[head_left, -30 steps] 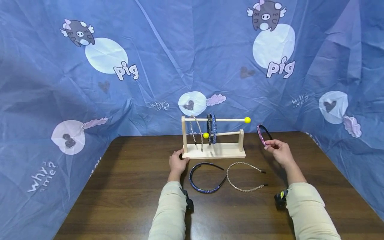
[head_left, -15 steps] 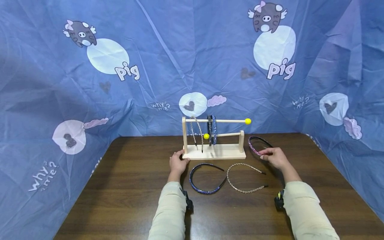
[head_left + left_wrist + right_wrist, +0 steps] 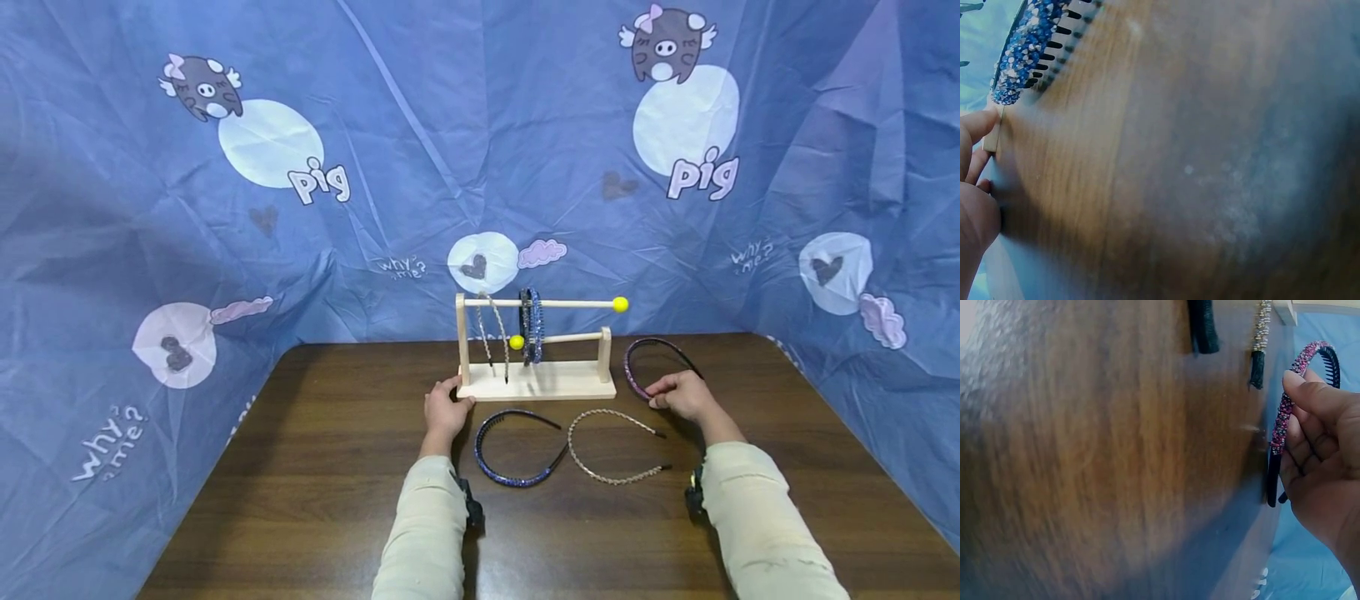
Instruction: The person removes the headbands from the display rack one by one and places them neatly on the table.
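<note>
My right hand pinches a pink-beaded black headband between thumb and fingers, to the right of the wooden headband stand. In the right wrist view its toothed inner side shows near the top. At the stand's left end, my left hand grips the corner of the base; the left wrist view shows the thumb against the wood. A braided light headband hangs on the left of the stand's upper rod. Further right on the rods hang a dark headband and a blue glittery headband, close together.
In front of the stand, a blue beaded headband and a braided gold headband lie on the brown wooden table. Yellow balls cap the rods, one being the upper ball. A blue printed cloth surrounds the table.
My right hand has moved left and toward me with the pink headband, which has come lower and now spreads flatter. The left hand stays at the stand's base.
</note>
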{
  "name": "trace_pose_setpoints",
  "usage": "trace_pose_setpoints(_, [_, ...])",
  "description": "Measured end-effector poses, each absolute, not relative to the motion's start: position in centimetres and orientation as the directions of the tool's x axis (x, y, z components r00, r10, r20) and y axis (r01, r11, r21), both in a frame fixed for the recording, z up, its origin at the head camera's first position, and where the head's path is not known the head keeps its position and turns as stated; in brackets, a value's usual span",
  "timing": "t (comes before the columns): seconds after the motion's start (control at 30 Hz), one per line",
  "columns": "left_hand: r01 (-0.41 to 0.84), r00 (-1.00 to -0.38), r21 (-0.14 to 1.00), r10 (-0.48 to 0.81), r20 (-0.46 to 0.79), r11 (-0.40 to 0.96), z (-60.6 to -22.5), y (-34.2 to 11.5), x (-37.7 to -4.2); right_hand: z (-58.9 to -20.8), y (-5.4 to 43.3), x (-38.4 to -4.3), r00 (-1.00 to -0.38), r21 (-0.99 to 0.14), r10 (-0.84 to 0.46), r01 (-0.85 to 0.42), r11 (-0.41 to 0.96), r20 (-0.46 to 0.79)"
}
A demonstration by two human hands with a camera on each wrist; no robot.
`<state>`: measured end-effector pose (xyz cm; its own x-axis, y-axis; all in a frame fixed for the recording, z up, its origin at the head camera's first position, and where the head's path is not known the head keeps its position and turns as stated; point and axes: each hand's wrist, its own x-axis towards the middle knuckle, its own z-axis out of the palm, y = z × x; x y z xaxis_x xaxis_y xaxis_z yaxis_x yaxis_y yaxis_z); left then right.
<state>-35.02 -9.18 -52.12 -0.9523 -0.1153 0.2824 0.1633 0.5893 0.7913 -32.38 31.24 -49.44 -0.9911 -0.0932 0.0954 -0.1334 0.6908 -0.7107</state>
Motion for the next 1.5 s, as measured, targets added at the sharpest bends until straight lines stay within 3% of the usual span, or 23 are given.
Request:
trace_pose_setpoints(0.3, [0.171,-0.952,0.784,-0.105,0.287,0.597,-52.3,-9.1,-35.1,-49.9,31.2,-32.7,-0.986,-0.617,-0.086,-0.155,0.772,0.14])
trace_pose_setpoints(0.47, [0.155,-0.956,0.802,-0.116,0.268,0.578,-52.0,-9.1,-35.0,-49.4,30.6,-32.7,-0.982,-0.634,-0.042,-0.152,0.758,0.185])
trace_pose_setpoints(0.73, [0.155,-0.952,0.793,-0.124,0.279,0.589,-52.0,-9.1,-35.3,-47.5,28.0,-32.1,-0.957,-0.84,0.033,-0.238,0.487,0.29])
trace_pose_setpoints(0.93, [0.149,-0.956,0.8,-0.123,0.268,0.581,-52.2,-9.0,-35.3,-47.0,25.7,-31.6,-0.953,-0.917,0.045,-0.274,0.288,0.299])
trace_pose_setpoints(1.5, [0.154,-0.952,0.796,-0.129,0.279,0.585,-52.3,-9.1,-35.2,-43.1,18.6,-29.8,-0.938,-0.919,-0.05,-0.345,0.192,0.342])
